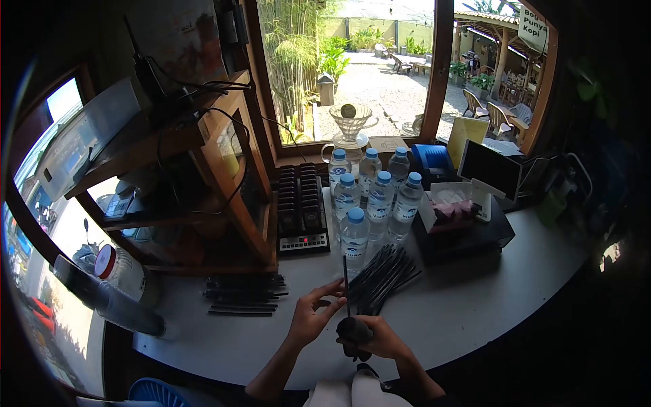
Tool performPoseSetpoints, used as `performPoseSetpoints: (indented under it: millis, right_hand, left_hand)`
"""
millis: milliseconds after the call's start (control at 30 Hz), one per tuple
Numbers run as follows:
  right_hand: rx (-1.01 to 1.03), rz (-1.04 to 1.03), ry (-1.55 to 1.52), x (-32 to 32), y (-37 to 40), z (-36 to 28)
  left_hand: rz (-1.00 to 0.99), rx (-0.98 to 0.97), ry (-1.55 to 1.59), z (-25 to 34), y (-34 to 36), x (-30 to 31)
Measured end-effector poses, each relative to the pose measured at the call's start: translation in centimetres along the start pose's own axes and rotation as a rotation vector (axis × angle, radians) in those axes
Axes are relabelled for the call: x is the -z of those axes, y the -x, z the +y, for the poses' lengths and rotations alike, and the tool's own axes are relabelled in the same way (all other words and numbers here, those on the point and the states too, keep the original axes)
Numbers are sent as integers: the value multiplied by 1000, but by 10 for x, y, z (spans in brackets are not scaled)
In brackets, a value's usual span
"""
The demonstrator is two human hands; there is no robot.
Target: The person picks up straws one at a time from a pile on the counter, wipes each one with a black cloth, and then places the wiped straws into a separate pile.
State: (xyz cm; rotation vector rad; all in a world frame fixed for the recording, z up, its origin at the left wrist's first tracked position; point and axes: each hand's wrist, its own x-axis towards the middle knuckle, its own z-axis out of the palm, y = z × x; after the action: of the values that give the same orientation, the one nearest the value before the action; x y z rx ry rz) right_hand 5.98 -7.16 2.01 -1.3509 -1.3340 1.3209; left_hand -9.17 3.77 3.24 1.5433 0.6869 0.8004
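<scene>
My left hand (317,317) is at the table's front, its thumb and fingertips closed on a thin black straw (346,275) that stands nearly upright. Wrapped around a dark, rounded object (354,330) just below the straw is my right hand (383,338); what this object is, I cannot make out. Directly beyond my hands lies a loose heap of black straws (383,275). Farther left, more black straws (243,295) are laid side by side in rows.
Several water bottles (354,234) with blue caps stand behind the straw heap. Left of them is a rack of dark pagers (302,207). A black box (468,234) carries a tissue box (449,207) and a small screen (489,168). A wooden cabinet (234,169) stands left.
</scene>
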Motion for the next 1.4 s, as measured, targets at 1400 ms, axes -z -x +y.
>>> performPoseSetpoints:
  millis: [1400]
  right_hand:
    - [7, -114, 291, -33, -49, -5]
  left_hand:
    - [483, 205, -902, -78, 79, 135]
